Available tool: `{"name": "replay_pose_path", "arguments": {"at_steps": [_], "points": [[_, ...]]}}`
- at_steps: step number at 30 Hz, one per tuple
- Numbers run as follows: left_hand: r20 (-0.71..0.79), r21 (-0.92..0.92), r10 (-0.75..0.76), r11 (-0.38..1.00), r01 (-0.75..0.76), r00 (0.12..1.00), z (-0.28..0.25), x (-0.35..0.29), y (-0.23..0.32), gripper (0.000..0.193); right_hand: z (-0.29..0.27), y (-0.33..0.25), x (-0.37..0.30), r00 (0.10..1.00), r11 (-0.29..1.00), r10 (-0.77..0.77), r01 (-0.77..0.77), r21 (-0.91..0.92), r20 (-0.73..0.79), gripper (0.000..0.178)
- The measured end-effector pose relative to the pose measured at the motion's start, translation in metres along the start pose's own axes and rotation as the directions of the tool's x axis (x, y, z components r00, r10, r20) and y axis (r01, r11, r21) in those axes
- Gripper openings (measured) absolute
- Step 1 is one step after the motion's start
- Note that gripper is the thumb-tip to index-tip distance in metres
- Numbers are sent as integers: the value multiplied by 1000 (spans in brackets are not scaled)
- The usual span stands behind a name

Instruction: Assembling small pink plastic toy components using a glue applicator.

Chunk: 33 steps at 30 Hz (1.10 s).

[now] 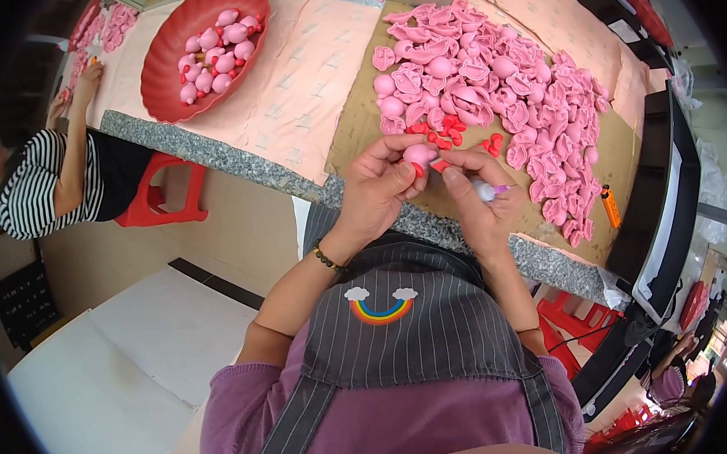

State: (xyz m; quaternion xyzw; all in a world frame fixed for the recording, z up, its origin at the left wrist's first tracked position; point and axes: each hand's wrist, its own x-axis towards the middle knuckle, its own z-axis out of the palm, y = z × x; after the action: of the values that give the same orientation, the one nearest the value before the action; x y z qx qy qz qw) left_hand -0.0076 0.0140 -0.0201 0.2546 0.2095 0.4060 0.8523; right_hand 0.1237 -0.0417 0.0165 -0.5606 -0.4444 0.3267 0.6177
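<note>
Over the near edge of the brown board [357, 137], my left hand [376, 192] pinches a small pink round toy figure [418, 154] with a red part on its near side. Close against it, my right hand [488, 212] has a small red piece [440, 165] between thumb and finger. A small white bottle with a purple tip [487, 191], like a glue bottle, is also tucked in my right hand. Just beyond my fingers lie several loose red pieces [452, 132]. Behind them spreads a large heap of pink moulded pieces [475, 77], some round and some shell-like.
A red scalloped bowl [157, 83] at the far left holds several pink-and-red figures. An orange lighter [610, 207] lies at the board's right, beside a black tray-like frame [665, 186]. Granite edging [237, 161] borders the table. Another person in striped sleeves [36, 185] works at left.
</note>
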Motion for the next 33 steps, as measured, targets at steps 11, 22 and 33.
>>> {"name": "replay_pose_path", "arguments": {"at_steps": [11, 22, 33], "points": [[-50, 222, 89, 972, -76, 995, -1, -1, -8, 30, 14, 1, 4, 999, 948, -52, 46, -315, -13, 7], [-80, 92, 89, 992, -82, 993, 1, -1, -9, 29, 19, -3, 8, 992, 937, -118, 123, -326, 36, 11], [-50, 120, 83, 990, -76, 995, -7, -1, -11, 31, 19, -1, 8, 970, 893, -244, 232, -385, 17, 8]]}}
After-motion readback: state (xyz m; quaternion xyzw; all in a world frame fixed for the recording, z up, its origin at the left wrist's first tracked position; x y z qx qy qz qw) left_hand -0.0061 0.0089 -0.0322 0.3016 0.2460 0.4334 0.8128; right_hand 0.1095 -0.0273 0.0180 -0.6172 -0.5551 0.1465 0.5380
